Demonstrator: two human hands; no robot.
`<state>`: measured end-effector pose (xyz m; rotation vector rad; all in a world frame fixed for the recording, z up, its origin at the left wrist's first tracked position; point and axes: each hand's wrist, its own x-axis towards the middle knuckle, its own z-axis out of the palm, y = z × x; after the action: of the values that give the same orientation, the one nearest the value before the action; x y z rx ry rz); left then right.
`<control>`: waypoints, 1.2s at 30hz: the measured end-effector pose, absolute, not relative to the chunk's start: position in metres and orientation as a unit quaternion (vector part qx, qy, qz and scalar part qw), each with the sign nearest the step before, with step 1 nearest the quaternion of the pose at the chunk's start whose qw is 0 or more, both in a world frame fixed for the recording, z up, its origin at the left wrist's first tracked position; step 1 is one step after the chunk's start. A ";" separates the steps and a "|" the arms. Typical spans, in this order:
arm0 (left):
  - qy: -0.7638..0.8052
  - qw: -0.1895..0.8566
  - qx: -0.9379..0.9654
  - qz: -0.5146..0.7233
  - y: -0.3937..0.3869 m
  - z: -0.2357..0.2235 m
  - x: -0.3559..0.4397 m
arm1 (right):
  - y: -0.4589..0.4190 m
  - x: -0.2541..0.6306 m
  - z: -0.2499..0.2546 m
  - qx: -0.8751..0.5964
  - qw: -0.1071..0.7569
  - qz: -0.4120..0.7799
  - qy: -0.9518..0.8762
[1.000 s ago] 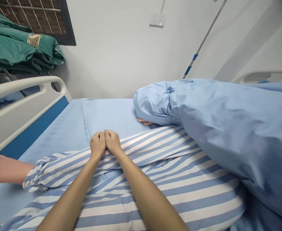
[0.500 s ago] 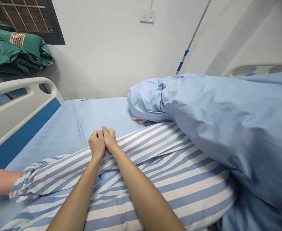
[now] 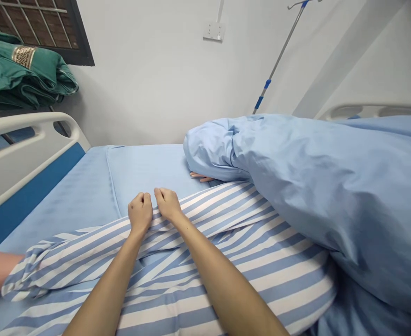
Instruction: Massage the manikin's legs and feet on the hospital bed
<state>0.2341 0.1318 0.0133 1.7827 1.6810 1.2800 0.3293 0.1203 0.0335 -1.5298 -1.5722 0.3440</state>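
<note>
My left hand is closed in a fist over the far leg of blue-and-white striped trousers. Just to its right, my right hand is also a fist over the same leg, with a narrow gap between the two. No object shows in either fist. The trousers clothe the legs of a figure lying on the bed. At the far left, a bare lower leg comes out of the gathered cuff. Some fingers show from under a light blue quilt, which hides the upper body.
A light blue sheet covers the mattress. At the left stands the bed's end board, with folded green cloth beyond it. Behind the bed are a wall socket and a drip pole. Another bed board stands at the right.
My two fists were touching and are now apart. The right one has shifted right, while the left stays at about the same place. The view has tilted up slightly.
</note>
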 end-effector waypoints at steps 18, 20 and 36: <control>0.549 0.370 0.498 0.561 0.135 0.041 0.298 | 0.136 0.349 0.021 -0.461 0.687 0.429 -0.362; 0.573 0.319 0.524 0.543 0.131 0.028 0.302 | 0.137 0.350 0.021 -0.456 0.702 0.428 -0.339; 0.565 0.225 0.641 0.468 0.124 0.008 0.300 | 0.113 0.386 0.059 -0.605 0.396 0.109 -0.682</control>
<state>0.2998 0.1239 0.0078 1.7694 1.5577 1.2916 0.3863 0.1131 0.0590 -1.5338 -1.7287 0.2758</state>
